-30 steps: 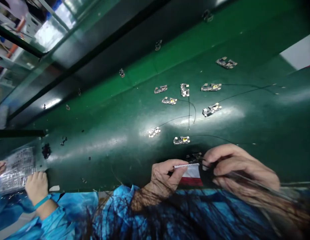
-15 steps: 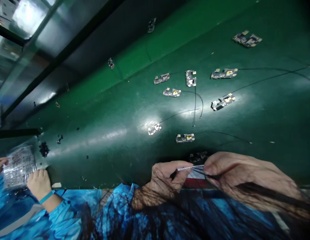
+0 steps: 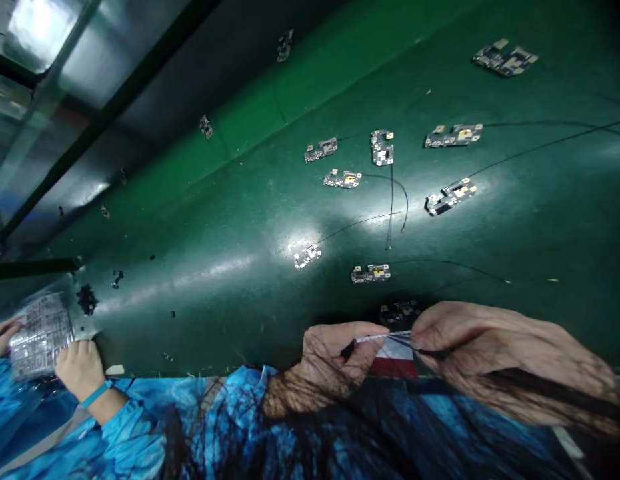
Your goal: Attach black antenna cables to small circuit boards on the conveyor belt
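Close to the table's front edge, my left hand (image 3: 333,353) pinches a small circuit board (image 3: 374,338) between thumb and finger. It is seen nearly edge-on as a pale strip, and its faces are hidden. My right hand (image 3: 500,350) is closed on black tweezers (image 3: 403,343), whose tips lie at the board's right end. Whether they grip anything there I cannot tell. Just behind my fingers another circuit board (image 3: 397,312) lies in shadow. A board with a yellow patch (image 3: 371,273) and a thin black cable rests farther back. Strands of hair cross the view over both hands.
Several more boards with thin cables lie on the green table (image 3: 215,320), among them one at the right (image 3: 450,197). At far left a co-worker's hands (image 3: 80,363) hold a clear plastic-wrapped tray (image 3: 43,337) beside a dark pile (image 3: 86,300). A red-and-white item (image 3: 395,363) shows below my hands.
The camera view has shifted slightly. My right hand has moved a little to the right, with the tweezers' tips still by the board. My left hand holds the board almost unmoved.
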{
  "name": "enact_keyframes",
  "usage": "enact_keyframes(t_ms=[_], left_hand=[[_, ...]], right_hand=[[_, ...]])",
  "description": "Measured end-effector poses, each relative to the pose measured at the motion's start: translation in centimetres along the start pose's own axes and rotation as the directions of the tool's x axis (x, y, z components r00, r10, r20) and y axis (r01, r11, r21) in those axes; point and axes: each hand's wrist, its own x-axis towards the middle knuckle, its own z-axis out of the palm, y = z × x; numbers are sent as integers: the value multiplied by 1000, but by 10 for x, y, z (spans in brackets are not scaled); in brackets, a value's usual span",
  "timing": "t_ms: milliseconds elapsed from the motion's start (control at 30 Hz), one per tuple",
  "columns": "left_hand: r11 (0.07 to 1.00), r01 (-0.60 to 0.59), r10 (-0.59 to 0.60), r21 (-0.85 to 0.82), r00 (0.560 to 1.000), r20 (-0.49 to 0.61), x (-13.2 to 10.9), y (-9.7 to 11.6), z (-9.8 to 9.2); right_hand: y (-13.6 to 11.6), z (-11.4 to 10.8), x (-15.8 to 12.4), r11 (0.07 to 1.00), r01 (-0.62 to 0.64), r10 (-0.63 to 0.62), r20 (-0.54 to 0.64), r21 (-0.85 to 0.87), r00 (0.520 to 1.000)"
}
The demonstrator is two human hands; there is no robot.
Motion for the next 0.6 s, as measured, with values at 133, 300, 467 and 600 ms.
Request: enact_keyframes(t_ms=[133,300,467,600], left_hand=[[998,-67,67,0,998,-18,0,-2,1],[982,-181,184,56,981,-56,1,-11,5],[932,-287,304,219,952,-45,-2,-16,5],[833,-434,433,344,897,87,-1,-30,3]], right_hand=[[-2,-1,6,999,13,-13,13,31,1000],[-4,-8,15,993,79,-84,58,88,995],[-6,-8,18,994,95,-98,54,56,994],[-8,-9,8,999,-23,26,-78,38,997]])
